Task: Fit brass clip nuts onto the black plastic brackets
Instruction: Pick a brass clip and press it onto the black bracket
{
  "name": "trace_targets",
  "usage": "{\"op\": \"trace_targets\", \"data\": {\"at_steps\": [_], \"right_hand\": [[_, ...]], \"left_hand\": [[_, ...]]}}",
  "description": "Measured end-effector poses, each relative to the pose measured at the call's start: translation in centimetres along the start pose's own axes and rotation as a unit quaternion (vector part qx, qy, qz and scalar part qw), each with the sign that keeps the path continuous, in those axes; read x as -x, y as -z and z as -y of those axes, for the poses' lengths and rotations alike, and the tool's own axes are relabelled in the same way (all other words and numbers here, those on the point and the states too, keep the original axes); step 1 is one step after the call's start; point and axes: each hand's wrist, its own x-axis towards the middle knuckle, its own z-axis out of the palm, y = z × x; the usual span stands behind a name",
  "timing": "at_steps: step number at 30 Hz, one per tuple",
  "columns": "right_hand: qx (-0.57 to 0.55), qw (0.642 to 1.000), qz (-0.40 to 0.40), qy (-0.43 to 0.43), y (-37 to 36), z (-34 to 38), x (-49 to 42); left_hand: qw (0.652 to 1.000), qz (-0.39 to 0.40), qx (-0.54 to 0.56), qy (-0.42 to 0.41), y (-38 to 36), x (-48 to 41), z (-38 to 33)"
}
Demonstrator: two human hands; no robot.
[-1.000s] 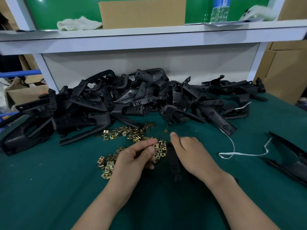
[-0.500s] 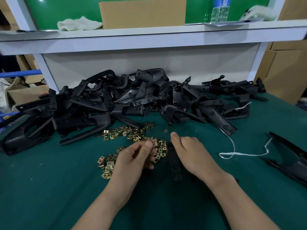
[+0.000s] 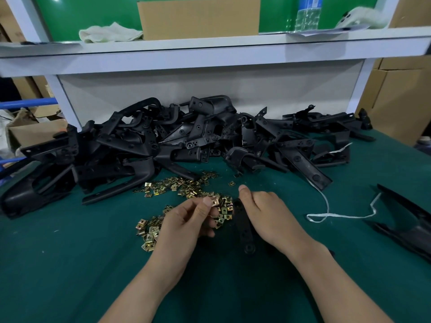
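Note:
Several brass clip nuts lie scattered on the green table in front of a big heap of black plastic brackets. My left hand pinches one brass clip nut between thumb and forefinger, just above the scattered nuts. My right hand grips a flat black bracket that lies on the table between both hands; its far end is hidden under my fingers. The pinched nut is a short way left of that bracket's top end.
A white cord lies on the table to the right. Another black part sits at the right edge. A white shelf overhangs the heap, carrying a cardboard box, a cloth and a bottle.
My left hand has drawn its fingers in and raised one clip nut between thumb and forefinger. My right hand has stayed on the bracket.

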Motion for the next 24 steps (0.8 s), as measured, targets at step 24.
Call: {"op": "trace_targets", "data": {"at_steps": [24], "right_hand": [[-0.002, 1.000, 0.000, 0.000, 0.07, 0.16, 0.00]], "left_hand": [[0.999, 0.006, -0.051, -0.005, -0.14, 0.24, -0.18]]}}
